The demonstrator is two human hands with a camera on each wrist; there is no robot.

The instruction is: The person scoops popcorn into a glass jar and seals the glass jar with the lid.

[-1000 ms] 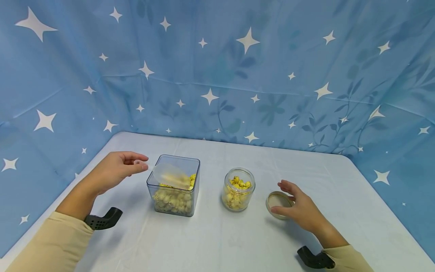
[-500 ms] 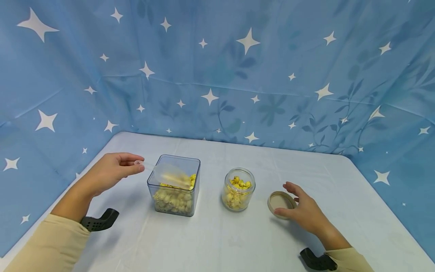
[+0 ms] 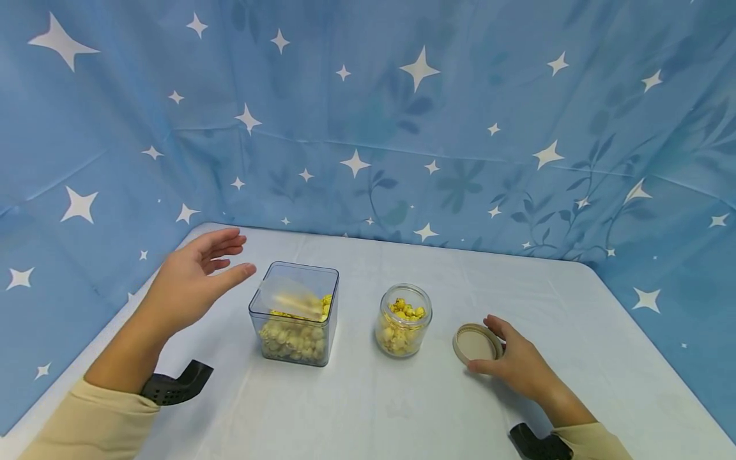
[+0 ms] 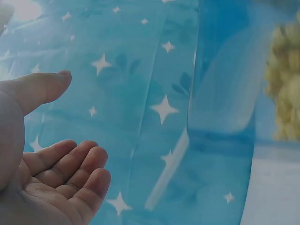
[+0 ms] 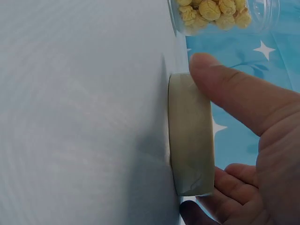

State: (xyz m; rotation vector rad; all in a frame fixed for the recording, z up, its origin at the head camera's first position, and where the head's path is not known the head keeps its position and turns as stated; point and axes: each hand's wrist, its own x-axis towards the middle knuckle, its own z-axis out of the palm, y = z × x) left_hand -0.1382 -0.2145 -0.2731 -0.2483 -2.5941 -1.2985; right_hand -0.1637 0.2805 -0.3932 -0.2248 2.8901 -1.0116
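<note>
A clear square box [image 3: 328, 342] holds yellow popcorn, with a translucent scoop [image 3: 282, 291] lying in it. Over the box's left rim sticks the scoop's pale handle [image 4: 168, 171], seen in the left wrist view. My left hand [image 3: 186, 284] hovers left of the box, thumb and fingers spread apart, holding nothing. Right of the box stands an uncovered round glass jar [image 3: 397, 335] partly filled with popcorn. My right hand [image 3: 517, 361] grips the beige jar lid [image 5: 191, 136] at its side, thumb on one edge and fingers on the opposite edge. The lid lies hollow side up on the table.
A white cloth covers the table [image 3: 356, 409], and its rounded far edge meets a blue curtain [image 3: 368, 128] printed with white stars. Dark camera mounts [image 3: 178, 383] sit on both wrists.
My left hand has let go of the scoop handle, opened and risen slightly. My right thumb and fingers have closed in around the lid, which shifted slightly right early on.
</note>
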